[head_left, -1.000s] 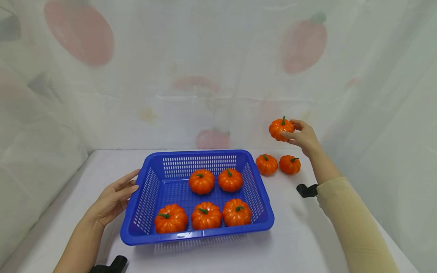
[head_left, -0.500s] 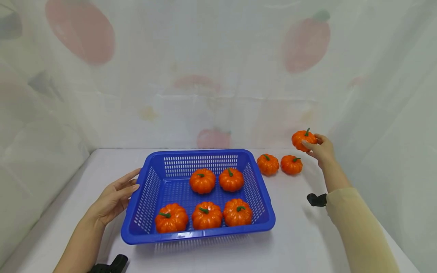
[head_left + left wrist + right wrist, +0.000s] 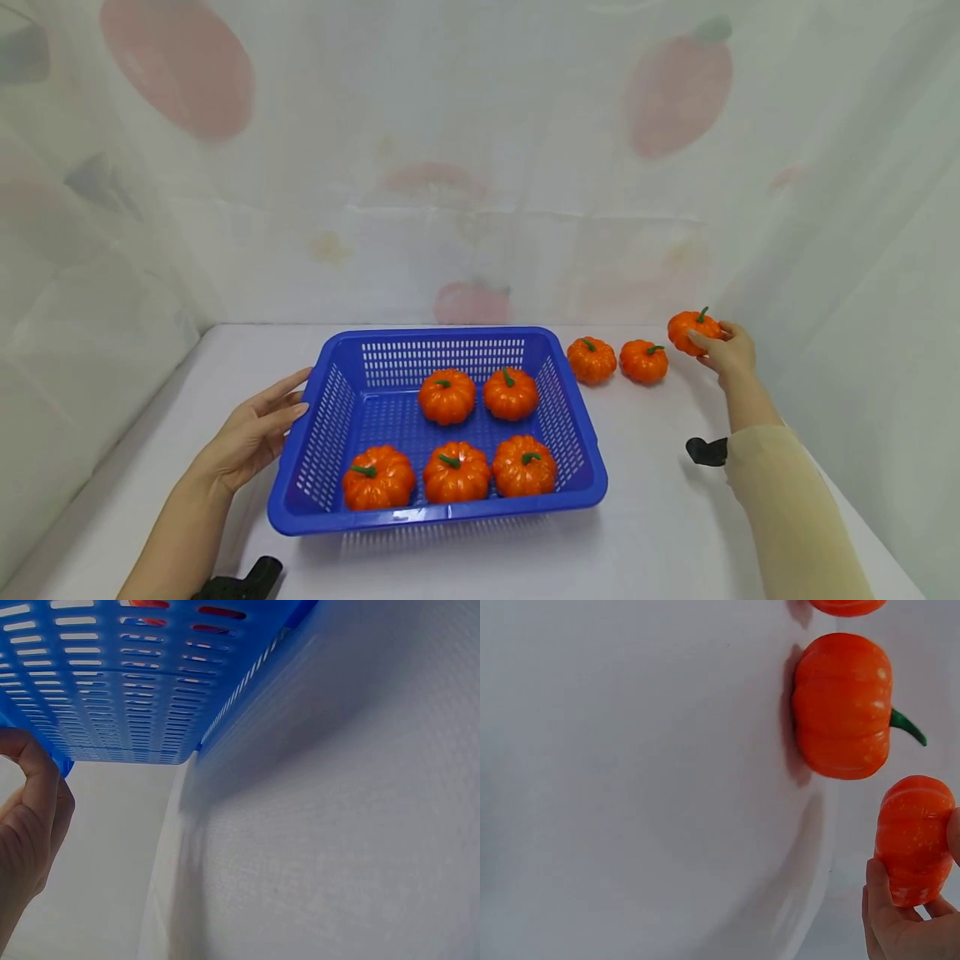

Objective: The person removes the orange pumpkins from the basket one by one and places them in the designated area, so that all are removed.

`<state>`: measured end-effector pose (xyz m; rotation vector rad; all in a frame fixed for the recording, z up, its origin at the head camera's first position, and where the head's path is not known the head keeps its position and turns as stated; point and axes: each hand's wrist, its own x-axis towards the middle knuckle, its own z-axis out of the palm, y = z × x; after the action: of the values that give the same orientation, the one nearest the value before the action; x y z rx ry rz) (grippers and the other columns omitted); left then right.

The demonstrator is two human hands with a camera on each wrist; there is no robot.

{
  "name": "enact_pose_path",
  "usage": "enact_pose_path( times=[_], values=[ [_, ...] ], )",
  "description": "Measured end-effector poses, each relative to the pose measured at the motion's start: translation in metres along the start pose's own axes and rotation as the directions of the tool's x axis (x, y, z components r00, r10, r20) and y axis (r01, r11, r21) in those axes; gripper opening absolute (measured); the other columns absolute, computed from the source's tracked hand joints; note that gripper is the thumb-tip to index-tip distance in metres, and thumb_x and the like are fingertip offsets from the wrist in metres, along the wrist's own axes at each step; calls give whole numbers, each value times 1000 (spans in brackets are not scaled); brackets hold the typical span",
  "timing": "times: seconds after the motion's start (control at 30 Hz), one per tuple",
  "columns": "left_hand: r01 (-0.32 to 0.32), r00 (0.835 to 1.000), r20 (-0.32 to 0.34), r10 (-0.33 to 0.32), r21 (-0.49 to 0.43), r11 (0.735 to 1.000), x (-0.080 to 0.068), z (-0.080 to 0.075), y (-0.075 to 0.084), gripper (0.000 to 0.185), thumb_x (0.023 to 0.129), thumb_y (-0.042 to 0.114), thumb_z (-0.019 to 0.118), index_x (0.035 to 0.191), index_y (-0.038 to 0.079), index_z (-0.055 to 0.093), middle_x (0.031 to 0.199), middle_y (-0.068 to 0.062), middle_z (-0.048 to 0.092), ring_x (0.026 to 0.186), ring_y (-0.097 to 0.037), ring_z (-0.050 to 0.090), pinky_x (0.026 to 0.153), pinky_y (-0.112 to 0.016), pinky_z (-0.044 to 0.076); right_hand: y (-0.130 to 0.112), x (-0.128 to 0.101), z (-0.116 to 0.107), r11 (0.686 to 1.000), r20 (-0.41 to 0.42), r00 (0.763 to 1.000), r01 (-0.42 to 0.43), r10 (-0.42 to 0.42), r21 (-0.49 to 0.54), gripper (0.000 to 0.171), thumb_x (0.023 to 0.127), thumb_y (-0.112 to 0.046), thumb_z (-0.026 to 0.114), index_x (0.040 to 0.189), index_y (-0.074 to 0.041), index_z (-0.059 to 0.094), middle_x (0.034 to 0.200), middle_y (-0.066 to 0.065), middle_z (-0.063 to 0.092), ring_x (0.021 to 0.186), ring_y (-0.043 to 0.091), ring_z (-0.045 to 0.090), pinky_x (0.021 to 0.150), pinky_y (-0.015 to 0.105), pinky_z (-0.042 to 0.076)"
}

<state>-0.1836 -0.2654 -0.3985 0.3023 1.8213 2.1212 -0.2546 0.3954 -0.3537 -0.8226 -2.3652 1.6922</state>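
Small orange ribbed plastic pumpkin (image 3: 693,330) pinched in right hand (image 3: 726,351), just above the white table (image 3: 660,517) near its far right corner. Stem up, squat axis vertical. Probably light, hard, slick; best taken across the ribbed sides. Left hand (image 3: 251,435), fingers straight, resting against blue slotted plastic basket (image 3: 322,433).

Small glossy orange plastic pumpkin (image 3: 695,330) w/ curved green stem, upright, pinched in right hand (image 3: 726,351) just above white table at far right, near the pumpkins beside it. Blue perforated plastic basket (image 3: 327,421), rectangular, flat on table centre; left hand (image 3: 247,437) on its left rim.
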Motion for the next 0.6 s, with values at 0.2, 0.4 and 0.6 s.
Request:
enact_pose_path(
  times=[0.2,0.4,0.6],
  values=[
    [-1,1000,0,1,3,1000,1,0,0,60,104,9,44,158,16,21,117,6,66,97,-8,71,85,-27,61,12,2,-5,999,-4,999,-50,50,9,82,97,-28,58,159,-8,9,167,17,9,149,35,27,103,29,47],
    [-11,1000,8,11,-1,1000,1,-1,-1,60,104,8,43,159,17,21,118,6,66,98,-9,71,84,-28,61,23,6,-7,997,10,997,-76,76,-4,82,97,-29,58,158,-5,9,166,19,10,149,35,29,105,32,45],
    [-21,1000,21,21,-26,999,2,-2,-3,57,104,7,43,157,19,26,118,5,66,98,-10,71,84,-28,61,34,9,-5,991,21,995,-99,101,-86,84,96,-34,58,157,0,10,165,24,13,144,35,31,118,41,39]
  ],
)
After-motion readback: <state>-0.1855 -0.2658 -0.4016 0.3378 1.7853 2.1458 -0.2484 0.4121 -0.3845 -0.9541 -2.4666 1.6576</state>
